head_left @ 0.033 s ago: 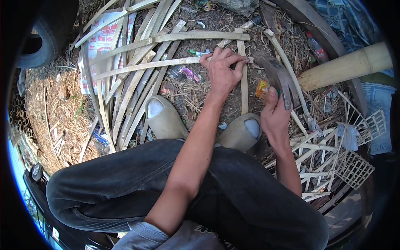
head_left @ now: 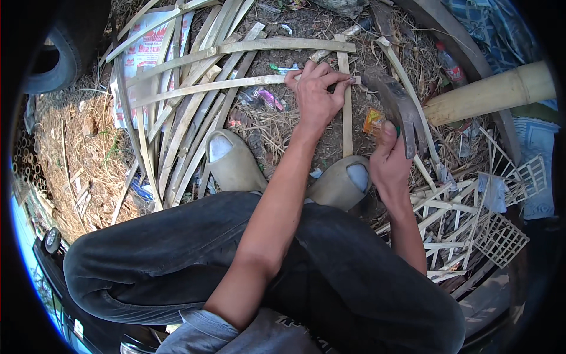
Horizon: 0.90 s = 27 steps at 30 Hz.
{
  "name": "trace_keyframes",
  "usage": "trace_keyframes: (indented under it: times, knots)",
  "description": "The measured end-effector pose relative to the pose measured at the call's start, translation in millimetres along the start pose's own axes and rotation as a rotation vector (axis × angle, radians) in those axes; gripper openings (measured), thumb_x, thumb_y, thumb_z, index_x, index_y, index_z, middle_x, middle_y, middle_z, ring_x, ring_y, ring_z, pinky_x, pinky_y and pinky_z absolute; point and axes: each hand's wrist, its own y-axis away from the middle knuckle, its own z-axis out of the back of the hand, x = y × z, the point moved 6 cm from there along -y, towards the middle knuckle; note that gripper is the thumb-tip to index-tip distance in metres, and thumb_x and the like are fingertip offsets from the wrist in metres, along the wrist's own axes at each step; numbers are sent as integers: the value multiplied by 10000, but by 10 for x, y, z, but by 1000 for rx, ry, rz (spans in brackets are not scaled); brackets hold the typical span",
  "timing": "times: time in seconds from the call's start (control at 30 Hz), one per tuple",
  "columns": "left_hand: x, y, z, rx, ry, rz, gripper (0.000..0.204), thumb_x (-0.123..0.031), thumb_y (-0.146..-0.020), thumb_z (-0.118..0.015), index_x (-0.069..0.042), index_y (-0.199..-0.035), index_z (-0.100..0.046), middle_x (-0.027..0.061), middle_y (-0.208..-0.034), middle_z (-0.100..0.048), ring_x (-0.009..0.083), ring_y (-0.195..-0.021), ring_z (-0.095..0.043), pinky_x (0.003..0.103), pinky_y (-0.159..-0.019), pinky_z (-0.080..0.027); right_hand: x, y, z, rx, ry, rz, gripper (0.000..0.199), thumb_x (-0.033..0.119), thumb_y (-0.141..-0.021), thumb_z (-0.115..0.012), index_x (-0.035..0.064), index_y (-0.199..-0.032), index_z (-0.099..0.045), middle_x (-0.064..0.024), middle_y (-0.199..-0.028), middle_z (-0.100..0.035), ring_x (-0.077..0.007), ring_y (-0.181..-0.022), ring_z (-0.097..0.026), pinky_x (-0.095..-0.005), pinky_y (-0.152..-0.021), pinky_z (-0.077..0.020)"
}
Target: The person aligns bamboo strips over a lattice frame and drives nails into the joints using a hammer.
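My left hand is closed with fingertips pinched at the end of a pale bamboo strip, where it crosses an upright bamboo strip. Something tiny sits at the fingertips, too small to name. In my right hand is a claw hammer, its dark metal head just right of the crossing and its handle mostly hidden by my fingers. A small orange-yellow packet shows beside my right thumb. The upright strip's near end meets the toe of my right sandal.
Several loose bamboo strips fan out at left over a printed sack. A thick bamboo pole juts in from the right. Below it lie a broken plastic lattice and a pile of slats. A plastic bottle lies at the far right.
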Motion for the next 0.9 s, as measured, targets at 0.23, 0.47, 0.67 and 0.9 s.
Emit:
trace_keyframes:
  times: [0.23, 0.47, 0.67, 0.9]
  knots:
    - [-44, -27, -41, 12, 31, -23, 85, -201, -752, -845, -186, -834, -827, -39, -806, -655, 163, -914, -594, 435, -973, -260, -143, 52, -28, 10, 75, -42, 337, 228, -1072, -552, -52, -1238, -640, -315, -889, -690, -525, -833, -673, -534, -703, -523]
    - [-61, 2, -55, 25, 27, 3, 67, -216, -760, -845, -189, -819, -827, -47, -793, -659, 165, -904, -588, 435, -965, -259, -109, -6, 27, -16, 127, 59, 326, 219, -1050, -578, -55, -1198, -674, -315, -856, -675, -530, -798, -651, -540, -696, -522]
    - [-77, 8, -23, 53, -20, 44, 46, -193, -765, -824, -219, -804, -822, -46, -790, -646, 177, -917, -591, 460, -976, -276, -155, 58, 32, 61, 71, -179, 266, 168, -1030, -589, -70, -1094, -690, -308, -850, -683, -505, -826, -678, -531, -711, -532]
    - [-90, 29, -21, 101, -67, 43, 54, -165, -777, -780, -192, -809, -816, -34, -867, -647, 207, -978, -582, 521, -972, -279, -151, 108, -1, 137, 75, -199, 246, 160, -1011, -614, -73, -1028, -693, -321, -837, -679, -527, -771, -665, -530, -672, -538]
